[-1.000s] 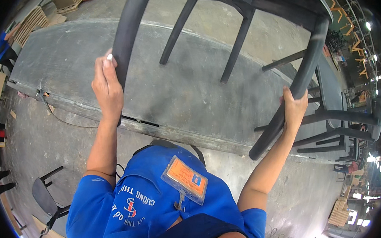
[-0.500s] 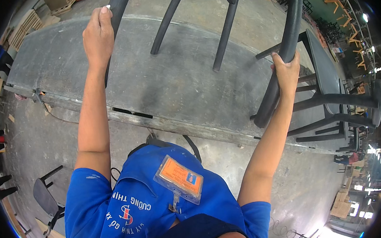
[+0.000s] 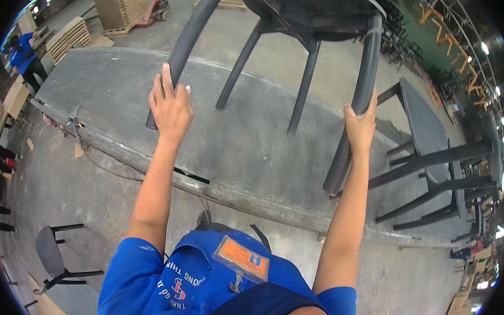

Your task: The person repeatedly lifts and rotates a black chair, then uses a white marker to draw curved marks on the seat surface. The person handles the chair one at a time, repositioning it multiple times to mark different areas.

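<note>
A black wooden chair [image 3: 313, 24] is upright over the long grey table, its seat underside facing me and its top cut off by the frame edge. My left hand [image 3: 171, 110] lies against the lower part of its left front leg [image 3: 195, 34], fingers stretched and apart. A small white spot shows at that thumb's tip. My right hand [image 3: 361, 128] is closed round the right front leg [image 3: 368, 64], with the thumb on the near side. The two thinner rear legs [image 3: 305, 88] come down farther back. Whether every leg touches the tabletop I cannot tell.
The grey table [image 3: 110, 97] runs across in front of me. Another black chair [image 3: 426, 129] lies on its side at the right. A third chair [image 3: 53, 256] is at the lower left. Stacked boards [image 3: 70, 40] and a person in blue [image 3: 23, 56] are at the far left.
The chair and table now sit lower in view, and more of the seat underside shows. My left hand's fingers have straightened from a grip on the leg; my right hand keeps its grip.
</note>
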{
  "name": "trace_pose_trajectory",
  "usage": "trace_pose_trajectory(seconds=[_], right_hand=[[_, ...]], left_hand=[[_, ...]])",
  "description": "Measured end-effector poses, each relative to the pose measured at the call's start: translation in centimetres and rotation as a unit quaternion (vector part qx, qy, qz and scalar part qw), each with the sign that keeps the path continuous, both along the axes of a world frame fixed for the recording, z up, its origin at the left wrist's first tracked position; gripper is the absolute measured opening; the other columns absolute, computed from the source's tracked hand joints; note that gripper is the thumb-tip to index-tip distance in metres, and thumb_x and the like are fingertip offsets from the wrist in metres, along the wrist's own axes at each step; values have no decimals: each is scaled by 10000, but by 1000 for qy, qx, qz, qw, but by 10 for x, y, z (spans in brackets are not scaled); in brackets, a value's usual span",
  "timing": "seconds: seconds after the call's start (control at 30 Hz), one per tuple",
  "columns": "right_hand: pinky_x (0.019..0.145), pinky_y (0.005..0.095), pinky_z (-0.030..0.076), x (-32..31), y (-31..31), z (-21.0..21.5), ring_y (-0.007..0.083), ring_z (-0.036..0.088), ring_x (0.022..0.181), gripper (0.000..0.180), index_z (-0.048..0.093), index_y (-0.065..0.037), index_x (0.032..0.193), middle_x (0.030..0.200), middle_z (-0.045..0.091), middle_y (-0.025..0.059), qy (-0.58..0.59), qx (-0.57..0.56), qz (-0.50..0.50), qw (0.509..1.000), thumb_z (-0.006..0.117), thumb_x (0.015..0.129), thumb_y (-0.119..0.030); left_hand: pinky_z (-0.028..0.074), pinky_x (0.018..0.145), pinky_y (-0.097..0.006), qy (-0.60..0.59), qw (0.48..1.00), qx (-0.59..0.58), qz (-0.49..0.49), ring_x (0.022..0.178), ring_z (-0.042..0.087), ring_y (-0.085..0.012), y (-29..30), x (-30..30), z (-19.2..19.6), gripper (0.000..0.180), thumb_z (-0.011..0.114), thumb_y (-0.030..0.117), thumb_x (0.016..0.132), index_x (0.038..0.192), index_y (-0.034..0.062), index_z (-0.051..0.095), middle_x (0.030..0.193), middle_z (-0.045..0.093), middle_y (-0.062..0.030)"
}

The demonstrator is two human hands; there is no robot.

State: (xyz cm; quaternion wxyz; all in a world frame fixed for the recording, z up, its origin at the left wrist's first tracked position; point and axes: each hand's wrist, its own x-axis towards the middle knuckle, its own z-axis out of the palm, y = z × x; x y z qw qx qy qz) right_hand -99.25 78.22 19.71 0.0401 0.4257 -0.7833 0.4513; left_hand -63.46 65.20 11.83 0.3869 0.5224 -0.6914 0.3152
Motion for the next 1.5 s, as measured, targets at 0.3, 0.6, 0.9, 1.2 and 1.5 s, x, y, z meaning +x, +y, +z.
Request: trace_pose_trajectory(seconds=[0.3, 0.6, 0.9, 1.2, 1.5], right_hand=[[809, 454, 485, 29, 35, -13, 411, 649, 872, 851, 142, -175, 1485, 1022, 633, 266, -2, -24, 15, 1000, 641, 796, -160], [827, 471, 491, 55, 70, -39, 432, 613, 988, 861, 144, -135, 1477, 1264, 521, 273, -26, -72, 52, 996, 650, 781, -100], [849, 456, 495, 67, 84, -48, 430, 593, 1040, 870, 134, -141, 1481, 1345, 475, 234, -53, -78, 60, 994, 644, 778, -82], [860, 447, 499, 69, 87, -56, 427, 580, 1070, 856, 163, -102, 1473, 1400, 417, 228, -54, -86, 67, 993, 649, 769, -69], [864, 455, 486, 72, 83, -52, 427, 598, 1037, 833, 169, -140, 1462, 1254, 537, 255, -63, -99, 70, 991, 642, 780, -69]], left_hand=[[318, 1010, -446, 43, 998, -30, 24, 1294, 380, -355, 36, 18, -46, 135, 635, 193, 828, 789, 64, 621, 1470, 348, -157], [286, 1034, -491, 65, 996, -45, 37, 1340, 311, -364, 67, 33, -82, 136, 634, 199, 842, 793, 74, 611, 1474, 335, -179], [215, 1091, -535, -80, 987, 1, -140, 1380, 254, -366, 38, -9, 1, 141, 620, 173, 845, 836, 38, 581, 1469, 345, -164], [186, 1113, -533, -298, 948, -35, -105, 1413, 219, -283, -100, -98, 106, 181, 536, 147, 848, 900, 11, 643, 1474, 345, -129], [145, 1091, -623, -250, 968, -20, 10, 1415, 193, -259, -114, -97, 113, 297, 506, 121, 847, 1067, 4, 669, 1536, 234, -26]])
